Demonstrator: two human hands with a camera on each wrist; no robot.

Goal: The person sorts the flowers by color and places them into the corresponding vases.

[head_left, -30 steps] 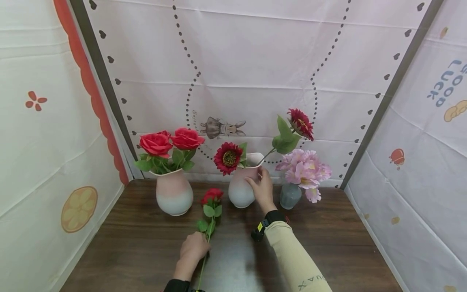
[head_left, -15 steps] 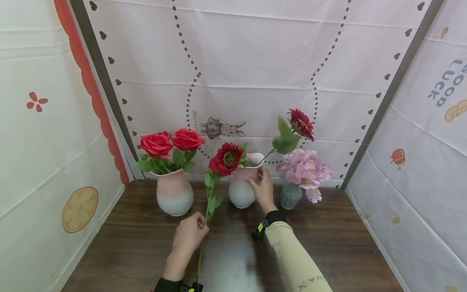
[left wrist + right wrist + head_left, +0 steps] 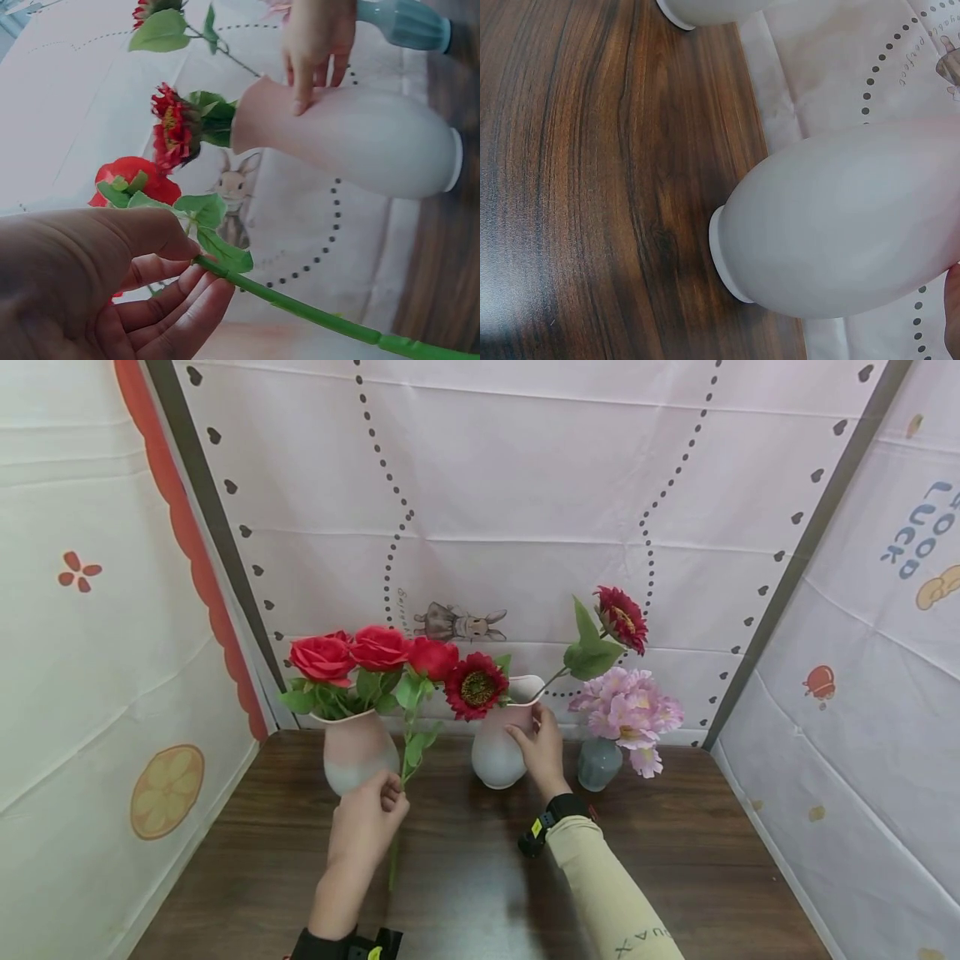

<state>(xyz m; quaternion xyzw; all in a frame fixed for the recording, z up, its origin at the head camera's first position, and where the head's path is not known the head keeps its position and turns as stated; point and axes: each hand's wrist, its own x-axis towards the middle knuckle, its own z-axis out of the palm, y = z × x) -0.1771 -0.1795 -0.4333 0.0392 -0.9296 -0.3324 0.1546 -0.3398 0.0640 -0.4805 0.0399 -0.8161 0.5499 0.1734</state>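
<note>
My left hand (image 3: 365, 822) pinches the green stem (image 3: 300, 319) of a single red rose (image 3: 432, 658) between thumb and fingers. The rose stands nearly upright over the table, its bloom between a left vase's roses and a dark red flower (image 3: 477, 687). Beside it, my right hand (image 3: 542, 750) grips the neck of the middle pink-and-white vase (image 3: 497, 756), thumb in front and fingers at the right side. That vase stands upright and bears two dark red flowers, the other one (image 3: 622, 620) leaning right. Only a sliver of right hand shows in the right wrist view.
A wider pink-and-white vase (image 3: 356, 747) with red roses (image 3: 322, 658) stands at the left. To the right is a small blue-grey vase (image 3: 598, 764) of pink flowers (image 3: 630, 710). A printed cloth (image 3: 525, 460) hangs behind the dark wooden table (image 3: 480, 893).
My left hand has lifted the rose from the tabletop and carried it up and leftward, towards the left vase. The right hand has stayed on the middle vase.
</note>
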